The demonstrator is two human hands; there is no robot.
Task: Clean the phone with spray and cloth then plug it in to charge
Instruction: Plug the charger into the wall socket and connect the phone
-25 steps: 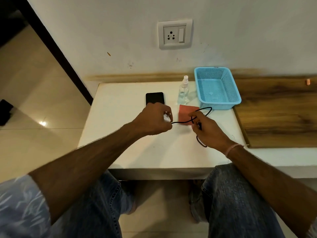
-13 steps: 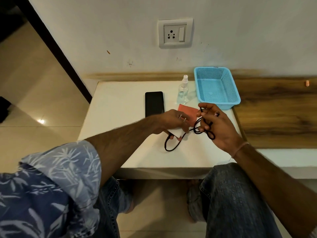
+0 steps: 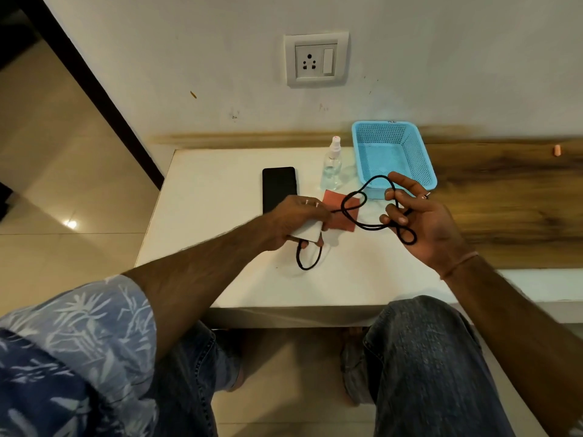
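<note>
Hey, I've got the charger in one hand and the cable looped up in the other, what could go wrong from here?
1. The black cable crosses itself in loops between the left hand and right hand; pulling it straight may knot it.
2. A loop hangs close to the spray bottle and could tip it.
3. The cable passes over the red cloth and might drag it toward the phone.

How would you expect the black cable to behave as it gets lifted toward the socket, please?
Probably floppy: the black cable sags in loose loops between the left hand and right hand. It may tangle, since the loops cross.
</note>
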